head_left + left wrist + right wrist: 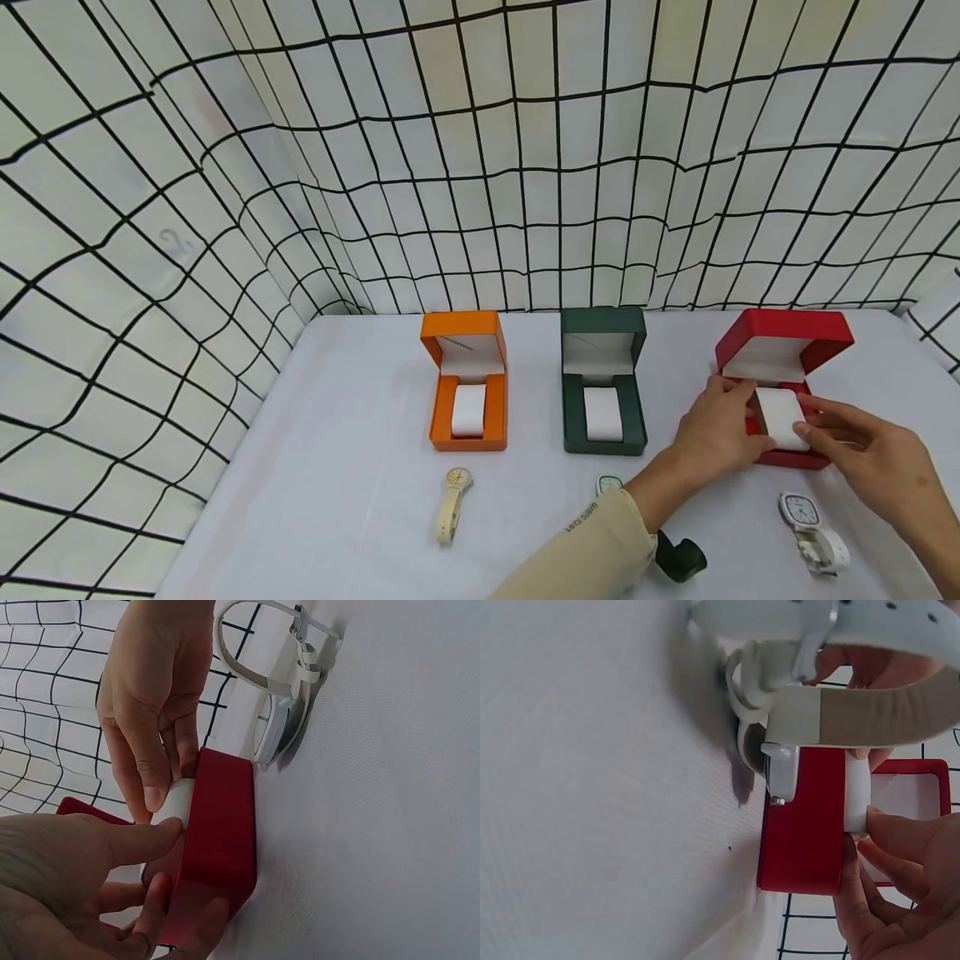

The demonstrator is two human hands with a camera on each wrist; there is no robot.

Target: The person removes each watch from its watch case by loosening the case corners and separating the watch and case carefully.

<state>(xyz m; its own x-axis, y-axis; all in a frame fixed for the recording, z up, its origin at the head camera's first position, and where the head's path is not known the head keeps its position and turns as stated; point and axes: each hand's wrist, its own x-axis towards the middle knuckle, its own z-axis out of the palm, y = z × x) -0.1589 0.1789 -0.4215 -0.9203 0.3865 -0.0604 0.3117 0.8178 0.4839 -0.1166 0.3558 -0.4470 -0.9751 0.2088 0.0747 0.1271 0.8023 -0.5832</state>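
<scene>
A white watch cushion (pixel 782 419) sits in the open red watch box (pixel 795 458), its top above the box's walls. My left hand (pixel 718 427) holds the cushion from the left, with its thumb on the cushion and other fingers by the box wall in the left wrist view. From the right, my right hand (pixel 881 454) grips the cushion, thumb on its near side. The red box's front wall (pixel 806 825) hides the cushion's lower part in the right wrist view. In front of the box, a white watch (pixel 813 533) lies with its strap looped.
An open orange box (pixel 444 437) and an open green box (pixel 575 437) stand to the left, each with a white cushion. Before them lie a cream watch (pixel 452 504) and a dark-strapped watch (pixel 681 558), partly under my left sleeve. Black netting (pixel 525 179) borders the table.
</scene>
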